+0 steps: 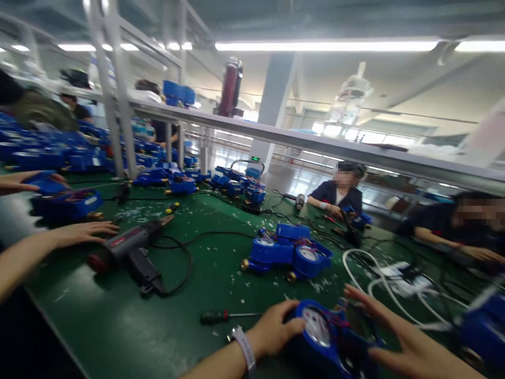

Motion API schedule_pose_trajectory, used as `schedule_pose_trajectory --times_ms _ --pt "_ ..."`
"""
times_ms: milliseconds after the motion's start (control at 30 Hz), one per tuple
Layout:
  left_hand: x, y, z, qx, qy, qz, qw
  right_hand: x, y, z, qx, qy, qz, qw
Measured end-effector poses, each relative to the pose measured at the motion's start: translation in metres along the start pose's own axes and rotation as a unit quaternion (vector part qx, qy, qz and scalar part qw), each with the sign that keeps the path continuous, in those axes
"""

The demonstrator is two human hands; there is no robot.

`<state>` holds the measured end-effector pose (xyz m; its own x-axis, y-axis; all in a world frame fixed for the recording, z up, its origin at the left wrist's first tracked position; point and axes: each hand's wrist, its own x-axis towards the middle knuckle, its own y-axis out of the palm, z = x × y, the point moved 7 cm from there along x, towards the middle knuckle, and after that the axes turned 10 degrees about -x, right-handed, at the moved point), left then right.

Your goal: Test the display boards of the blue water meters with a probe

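Close to the front edge lies a blue meter [315, 329] with a round dial and an opened compartment of coloured wires. My left hand [274, 329], with a pale band at the wrist, grips the left side of its blue housing. On the other side, my right hand [389, 329] has its thumb and fingers spread around a dark, partly hidden piece at the wire compartment; whether it grips that piece is unclear. A screwdriver [215, 316] rests left of the meter, its shaft pointing toward my left hand. Behind them stand two more blue meters [272, 252] with brass fittings.
A heat gun [134, 245] lies on the green table [118, 326] at the left, beside a co-worker's hands and a blue meter [65, 205]. White cables [371, 258] and a power strip [404, 279] are at the right. A metal shelf [276, 131] spans above; people sit opposite.
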<state>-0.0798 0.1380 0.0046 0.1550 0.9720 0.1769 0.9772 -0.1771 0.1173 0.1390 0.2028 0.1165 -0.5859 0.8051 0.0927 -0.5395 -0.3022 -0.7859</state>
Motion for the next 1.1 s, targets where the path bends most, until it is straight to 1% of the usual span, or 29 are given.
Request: schedule_pose_trajectory --times_ms 33,67,133,233,433,600,667,800,967,1100 --pt "0.000 0.001 0.000 -0.005 0.002 0.004 1.000 -0.005 0.000 0.011 0.005 0.003 0.043 0.999" --pt "0.001 0.001 0.000 -0.010 0.003 0.011 1.000 -0.008 -0.002 0.022 0.013 0.004 0.055 0.998" --pt "0.002 0.001 0.000 -0.013 0.003 0.023 1.000 -0.006 -0.009 0.040 0.028 -0.002 0.042 0.999" --pt "0.003 -0.001 0.001 -0.003 0.001 0.025 1.000 -0.001 -0.009 0.050 0.047 0.001 0.037 0.998" --pt "0.002 -0.001 0.001 0.019 0.002 0.018 1.000 -0.002 -0.003 0.048 0.063 -0.008 0.026 0.998" --pt "0.002 -0.001 0.002 0.023 -0.002 0.014 1.000 -0.016 0.005 0.046 0.126 0.002 0.035 0.991" --pt "0.002 -0.001 0.001 0.024 -0.005 0.013 1.000 -0.023 0.010 0.043 0.132 0.010 0.034 0.991" --pt "0.001 0.000 -0.001 0.019 -0.011 0.008 1.000 -0.034 0.016 0.045 0.064 0.001 0.014 0.998" --pt "-0.001 0.002 -0.001 0.011 -0.010 0.016 1.000 -0.044 0.025 0.037 0.032 0.055 0.030 0.998" --pt "0.000 0.002 0.000 0.005 -0.014 0.012 1.000 -0.053 0.033 0.029 -0.019 0.031 -0.002 0.999"
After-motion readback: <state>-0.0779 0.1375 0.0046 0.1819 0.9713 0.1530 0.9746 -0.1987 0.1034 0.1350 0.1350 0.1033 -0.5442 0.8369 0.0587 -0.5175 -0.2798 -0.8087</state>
